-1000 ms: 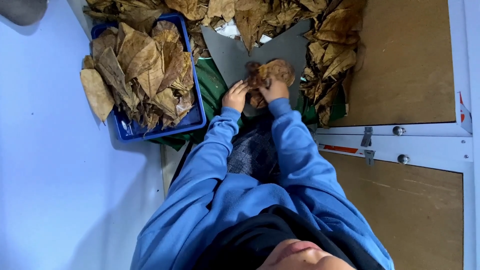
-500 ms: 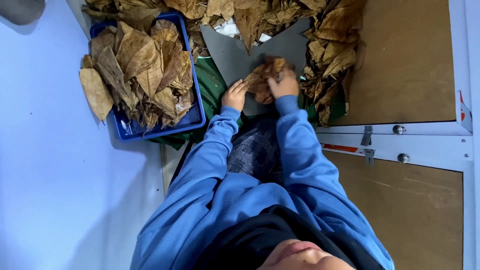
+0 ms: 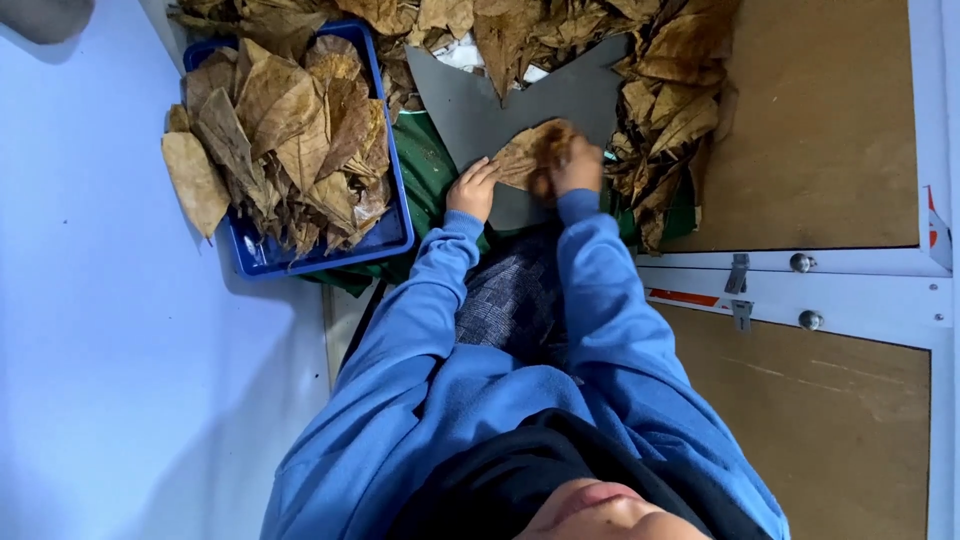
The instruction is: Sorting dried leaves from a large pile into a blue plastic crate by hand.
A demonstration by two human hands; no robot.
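Observation:
A dry brown leaf (image 3: 525, 155) lies spread on a grey board (image 3: 470, 100) in front of me. My left hand (image 3: 472, 190) holds down the leaf's near left edge with its fingers. Over the leaf's right part, my right hand (image 3: 577, 163) presses and grips it, hiding that end. Both arms are in blue sleeves. A green cloth (image 3: 430, 175) shows under the board.
A blue tray (image 3: 395, 215) at the left is heaped with flat dry leaves (image 3: 285, 130). More loose dry leaves (image 3: 670, 110) are piled beyond and to the right of the board. A brown panel (image 3: 820, 130) and a white metal frame (image 3: 850, 290) stand at the right.
The leaf was bunched up between both hands and now lies flatter and wider on the board. My right hand has slid away from me along it; my left hand stays at its near edge.

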